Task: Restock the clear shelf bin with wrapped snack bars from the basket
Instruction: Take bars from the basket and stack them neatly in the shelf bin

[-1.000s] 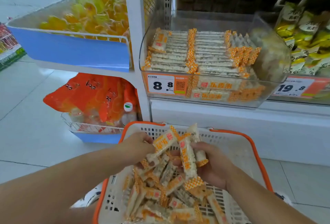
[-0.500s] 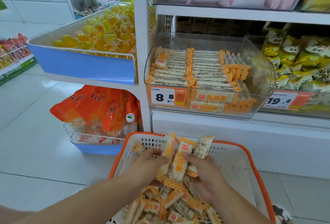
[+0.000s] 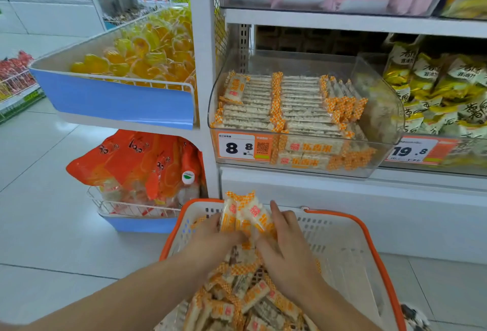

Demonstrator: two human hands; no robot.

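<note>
Shop, grocery/snack aisle. White shelving [image 3: 342,23] w/ packaged snacks in clear bins, orange price tags [image 3: 243,147] ("8.8", "19.8") w/ QR code, blue-fronted bin [image 3: 118,98] of yellow sweets, more aisles behind, orange-rimmed shopping basket [image 3: 369,246] on tiled floor.

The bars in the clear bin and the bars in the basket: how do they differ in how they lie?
The bars in the bin lie flat in neat side-by-side rows; the bars in the basket lie in a loose heap, pointing every way. The bin is clear and sits on the shelf; the basket is white with an orange rim and sits lower, in front. Both hold the same orange-checked wrappers.
</note>
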